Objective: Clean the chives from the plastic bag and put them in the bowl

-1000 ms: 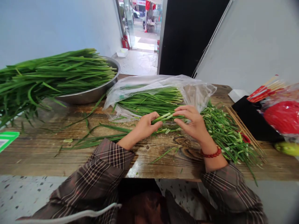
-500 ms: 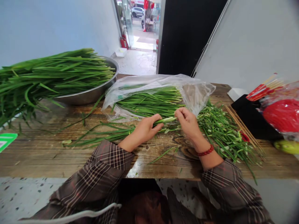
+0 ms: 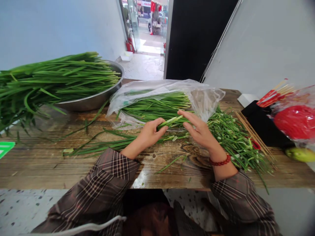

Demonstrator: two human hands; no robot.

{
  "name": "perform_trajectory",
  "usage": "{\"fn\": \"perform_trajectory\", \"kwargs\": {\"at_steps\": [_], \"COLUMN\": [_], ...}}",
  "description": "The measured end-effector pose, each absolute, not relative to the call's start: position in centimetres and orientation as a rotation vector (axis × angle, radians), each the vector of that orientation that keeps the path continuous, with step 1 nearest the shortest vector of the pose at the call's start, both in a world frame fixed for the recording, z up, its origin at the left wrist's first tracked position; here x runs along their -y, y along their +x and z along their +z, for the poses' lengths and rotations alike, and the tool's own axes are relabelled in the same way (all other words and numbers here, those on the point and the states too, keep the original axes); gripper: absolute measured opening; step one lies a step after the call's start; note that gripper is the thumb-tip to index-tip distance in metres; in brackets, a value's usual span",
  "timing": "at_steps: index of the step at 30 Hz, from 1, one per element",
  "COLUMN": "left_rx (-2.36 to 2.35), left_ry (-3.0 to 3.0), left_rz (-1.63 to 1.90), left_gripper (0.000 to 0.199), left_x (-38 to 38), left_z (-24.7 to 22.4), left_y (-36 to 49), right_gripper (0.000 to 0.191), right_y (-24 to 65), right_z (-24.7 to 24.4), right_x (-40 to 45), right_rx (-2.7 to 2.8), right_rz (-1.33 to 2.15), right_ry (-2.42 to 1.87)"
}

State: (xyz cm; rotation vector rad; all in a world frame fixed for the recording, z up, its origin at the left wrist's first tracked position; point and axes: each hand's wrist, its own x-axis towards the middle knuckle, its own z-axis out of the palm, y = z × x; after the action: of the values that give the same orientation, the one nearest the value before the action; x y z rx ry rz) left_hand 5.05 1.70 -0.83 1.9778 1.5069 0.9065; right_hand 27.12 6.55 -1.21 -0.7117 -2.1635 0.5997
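My left hand (image 3: pixel 153 131) is closed round a small bunch of green chives (image 3: pixel 173 121), whose pale ends point right. Beside those ends my right hand (image 3: pixel 198 129) is open, thumb and fingers apart, with nothing gripped. Just behind both hands, a clear plastic bag (image 3: pixel 206 98) holds a larger bundle of chives (image 3: pixel 157 106). Loose chives (image 3: pixel 105 145) lie on the wooden table (image 3: pixel 98 170) under and left of my left hand. A heap of trimmed scraps (image 3: pixel 231 137) lies to the right of my right hand.
A metal bowl (image 3: pixel 91 102) piled with long chives (image 3: pixel 64 78) stands at the back left. On the right are thin wooden sticks (image 3: pixel 254 136), a black holder (image 3: pixel 268 127) and a red bundle in plastic (image 3: pixel 292 121). A green-edged card (image 3: pixel 7 148) shows at the left edge.
My right hand has let go of the chives' pale ends and opened. The bunch in my left hand now tilts up more to the right.
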Motion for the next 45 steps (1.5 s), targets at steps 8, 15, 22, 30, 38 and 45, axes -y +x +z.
{"fn": "perform_trajectory", "kwargs": {"at_steps": [8,15,22,30,38,45], "left_rx": [-1.469,-1.549,-1.724,-1.863,-1.663,-1.443], "left_ry": [2.104,2.245,2.480,2.153,2.150,2.162], "left_rz": [0.857,0.951,0.946,1.045,1.316,1.340], "left_gripper": [0.019,0.016,0.028,0.047,0.021,0.024], "left_x": [-2.1,-2.7,-2.0,-2.2,-2.6,-2.1], "left_z": [-1.3,-0.9,-1.0,-1.3,-0.9,-0.6], "left_y": [4.7,3.9,3.5,3.6,3.7,4.7], "right_gripper": [0.036,0.029,0.025,0.014,0.022,0.030], "right_y": [25.7,29.9,31.3,31.1,29.6,28.0], "right_z": [-1.8,-2.2,-3.4,-3.2,-2.9,-2.5], "right_x": [-6.2,-9.2,-10.3,-10.1,-9.4,-8.1], "right_rx": [2.264,1.691,2.173,2.137,1.686,1.467], "right_rz": [0.660,0.470,0.066,0.211,0.914,1.203], "right_ry": [-0.599,-1.095,-1.340,-1.348,-1.013,-0.905]}}
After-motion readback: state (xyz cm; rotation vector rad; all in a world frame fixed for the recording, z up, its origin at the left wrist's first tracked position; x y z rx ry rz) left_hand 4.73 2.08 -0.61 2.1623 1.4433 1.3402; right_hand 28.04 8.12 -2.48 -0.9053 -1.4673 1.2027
